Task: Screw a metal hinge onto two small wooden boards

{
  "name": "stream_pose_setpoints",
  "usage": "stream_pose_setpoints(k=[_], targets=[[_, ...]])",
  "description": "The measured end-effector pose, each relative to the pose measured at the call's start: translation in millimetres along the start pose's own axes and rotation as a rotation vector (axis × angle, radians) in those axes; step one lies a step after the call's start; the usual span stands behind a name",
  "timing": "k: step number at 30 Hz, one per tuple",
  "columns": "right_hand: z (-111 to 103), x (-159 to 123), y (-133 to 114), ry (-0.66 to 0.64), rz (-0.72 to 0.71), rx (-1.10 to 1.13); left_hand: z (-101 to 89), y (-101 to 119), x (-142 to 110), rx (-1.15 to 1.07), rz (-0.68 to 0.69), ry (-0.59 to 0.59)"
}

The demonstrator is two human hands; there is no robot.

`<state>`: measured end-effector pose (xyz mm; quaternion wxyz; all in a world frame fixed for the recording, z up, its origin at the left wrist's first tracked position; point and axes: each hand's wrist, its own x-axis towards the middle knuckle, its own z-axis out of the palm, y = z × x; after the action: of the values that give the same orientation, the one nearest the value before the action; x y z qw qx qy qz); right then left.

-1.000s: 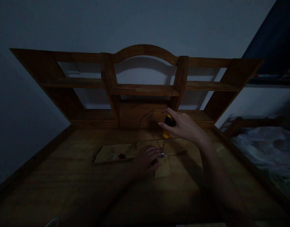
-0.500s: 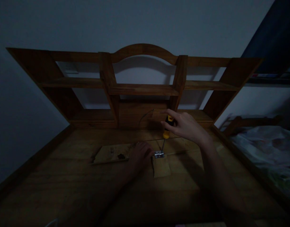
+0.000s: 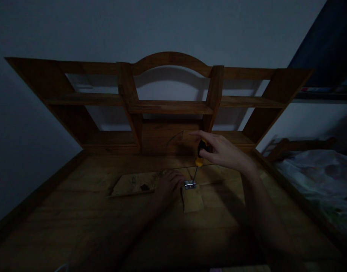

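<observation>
A yellow-and-black screwdriver [image 3: 199, 163] is in my right hand [image 3: 218, 149], fingers wrapped about its handle and index finger stretched forward. Its shaft slants down to the far leaf of a small silver hinge [image 3: 189, 184]; whether the tip sits in a screw is too dim to tell. Under the hinge's near side lies a short wooden block [image 3: 193, 200]. My left hand [image 3: 169, 184] is closed over a long wooden board [image 3: 136, 183], its fingertips beside the hinge's left edge. The board runs on behind the hinge and has dark, worn patches on its left part.
The wooden desktop [image 3: 77, 211] has raised side edges. At its back stands a wooden shelf unit [image 3: 170, 107] with an arched top. A thin dark curved strand [image 3: 174, 138] shows before its middle panel. Pale plastic bags [image 3: 317, 173] lie beyond the right edge.
My right fingers have shifted slightly on the screwdriver's handle, and its shaft tilts about the same. The left hand, board and hinge stay almost in place; the view has moved a little.
</observation>
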<state>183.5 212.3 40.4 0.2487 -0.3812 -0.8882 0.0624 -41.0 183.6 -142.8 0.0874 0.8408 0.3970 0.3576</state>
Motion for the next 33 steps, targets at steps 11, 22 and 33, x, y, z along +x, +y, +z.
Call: stream_pose_setpoints(k=[11,22,33], targets=[[2.0,2.8,0.6,0.09,-0.002,-0.075,0.3,0.5,-0.1,0.011,-0.012,-0.064],[-2.0,0.7,0.7,0.022,-0.039,-0.011,3.6,-0.4,-0.3,-0.005,-0.013,-0.131],[-1.1,0.7,-2.4,0.035,0.015,-0.11,5.8,1.2,7.4,0.073,-0.007,-0.145]])
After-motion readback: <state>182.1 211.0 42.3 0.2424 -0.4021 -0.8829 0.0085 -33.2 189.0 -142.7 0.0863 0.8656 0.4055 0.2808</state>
